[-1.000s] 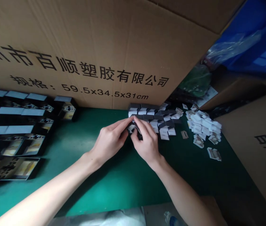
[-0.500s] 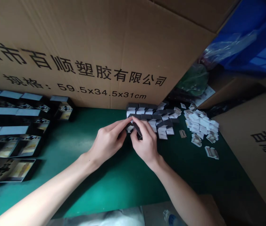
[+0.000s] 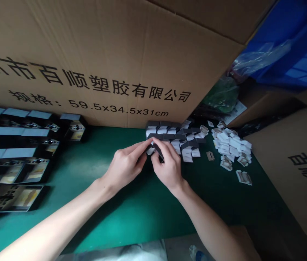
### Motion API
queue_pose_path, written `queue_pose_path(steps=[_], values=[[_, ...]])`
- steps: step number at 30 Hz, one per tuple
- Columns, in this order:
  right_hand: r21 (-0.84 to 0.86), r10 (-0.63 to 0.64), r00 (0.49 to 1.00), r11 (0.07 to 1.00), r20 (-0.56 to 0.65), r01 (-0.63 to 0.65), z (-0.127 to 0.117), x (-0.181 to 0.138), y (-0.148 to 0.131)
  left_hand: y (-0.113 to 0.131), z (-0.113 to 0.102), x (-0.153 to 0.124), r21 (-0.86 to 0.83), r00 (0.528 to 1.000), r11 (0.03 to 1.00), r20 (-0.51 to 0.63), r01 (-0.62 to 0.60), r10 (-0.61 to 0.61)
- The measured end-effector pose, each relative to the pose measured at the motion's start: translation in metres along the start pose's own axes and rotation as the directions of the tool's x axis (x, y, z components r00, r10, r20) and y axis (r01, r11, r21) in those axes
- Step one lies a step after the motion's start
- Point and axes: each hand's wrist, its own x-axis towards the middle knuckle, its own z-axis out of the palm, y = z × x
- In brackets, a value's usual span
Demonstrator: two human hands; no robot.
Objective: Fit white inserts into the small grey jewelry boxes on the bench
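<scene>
My left hand (image 3: 126, 165) and my right hand (image 3: 167, 165) meet over the green mat (image 3: 131, 203), fingers pinched together on one small dark box (image 3: 156, 150) held between them. Just beyond my fingertips lies a cluster of several small dark grey and white boxes (image 3: 179, 136), set in rows against the big cardboard carton. Part of the held box is hidden by my fingers.
A large printed cardboard carton (image 3: 101, 61) walls off the back. Open black boxes with gold inserts (image 3: 17, 156) lie in rows at the left. A heap of small white pieces (image 3: 231, 145) sits right of the cluster. Another carton (image 3: 300, 170) stands at right, a blue crate (image 3: 292, 47) above.
Both hands have stayed together on the small dark box, with only slight finger shifts. The view has drifted a little.
</scene>
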Motion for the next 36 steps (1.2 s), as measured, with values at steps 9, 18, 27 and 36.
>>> queue_pose_path(steps=[9, 18, 27, 36], values=[[0.003, -0.008, 1.000, 1.000, -0.017, 0.008, 0.0021, 0.0001, -0.0007, -0.0016, -0.0006, 0.0001, 0.021, 1.000, 1.000, -0.003, -0.007, 0.008], [0.016, 0.034, 0.999, 0.999, -0.006, -0.034, 0.0025, 0.0008, -0.0013, -0.0026, -0.0011, 0.0008, 0.023, 1.000, 1.000, -0.008, 0.000, 0.000], [-0.009, -0.027, 0.999, 1.000, -0.038, 0.027, 0.0052, -0.0009, 0.0006, -0.0030, -0.0025, 0.0007, 0.001, 0.999, 0.999, 0.020, 0.033, -0.033], [-0.043, -0.082, 0.993, 0.996, -0.084, 0.079, 0.0039, 0.0008, 0.0009, 0.0009, -0.0062, 0.0026, -0.001, 0.997, 0.998, 0.046, 0.064, -0.064]])
